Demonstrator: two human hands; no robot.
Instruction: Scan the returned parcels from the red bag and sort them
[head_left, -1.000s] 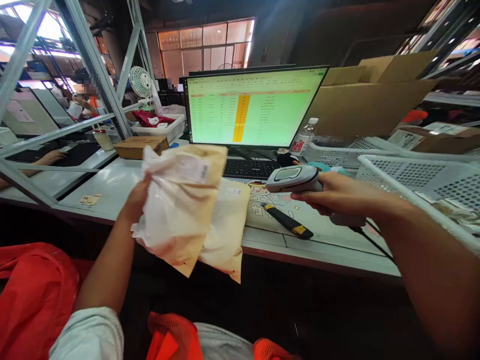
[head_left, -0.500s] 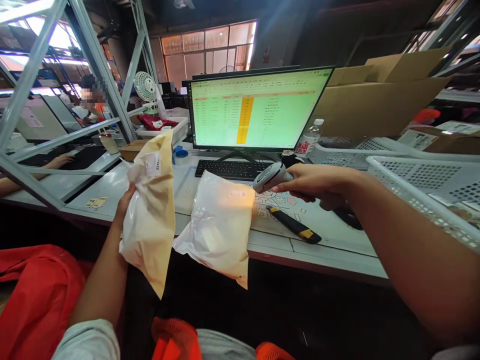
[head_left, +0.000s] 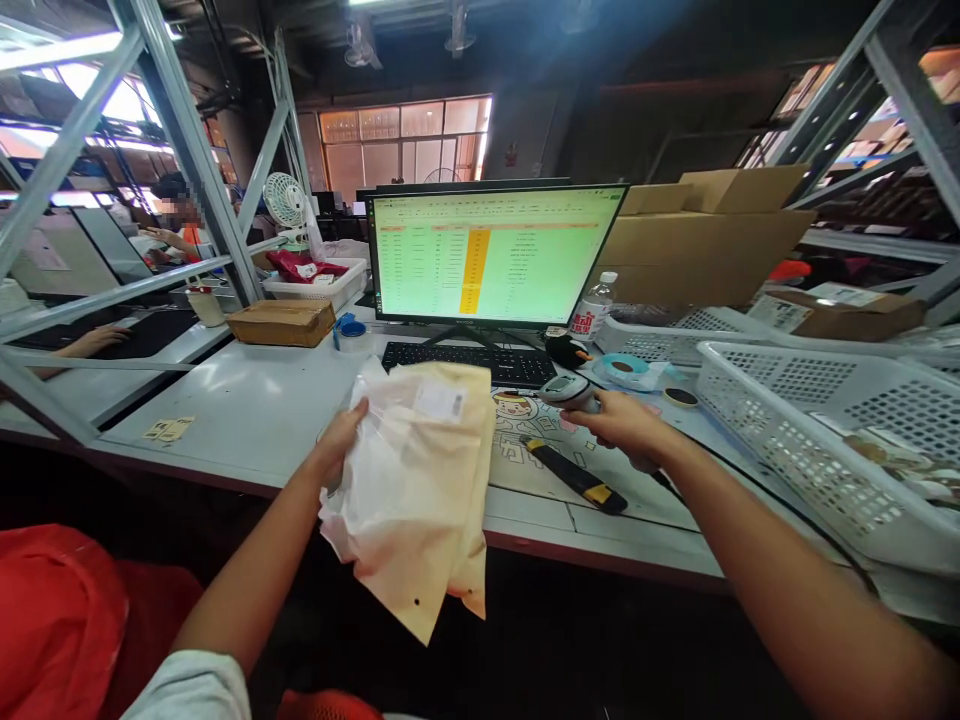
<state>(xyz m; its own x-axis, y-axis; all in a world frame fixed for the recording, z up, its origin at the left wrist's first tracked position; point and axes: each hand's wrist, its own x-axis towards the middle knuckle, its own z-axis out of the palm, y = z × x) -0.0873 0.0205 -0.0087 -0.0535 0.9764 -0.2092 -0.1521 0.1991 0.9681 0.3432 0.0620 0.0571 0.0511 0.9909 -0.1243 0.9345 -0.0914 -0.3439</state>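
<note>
My left hand (head_left: 343, 440) grips the left edge of a translucent plastic bag (head_left: 397, 490) that bears a white barcode label. A second similar bag (head_left: 474, 500) lies beneath it, mostly covered, both overhanging the desk's front edge. In my right hand (head_left: 619, 422) is a grey barcode scanner (head_left: 566, 390), its head turned left toward the bags, its cable trailing off to the right. Just below the scanner a black and yellow utility knife (head_left: 576, 474) lies on the desk mat.
Behind the bags stand a keyboard (head_left: 517, 366) and a lit monitor (head_left: 495, 260). White perforated baskets (head_left: 795, 440) and tape rolls (head_left: 626, 368) are on the right. A cardboard box (head_left: 283, 322) sits at left, near a metal frame (head_left: 187, 170). Another person (head_left: 180, 215) is beyond it.
My left hand has brought its bag rightward, from upright at the left to over the other bag. The scanner remains in my right hand, and the view has tilted upward.
</note>
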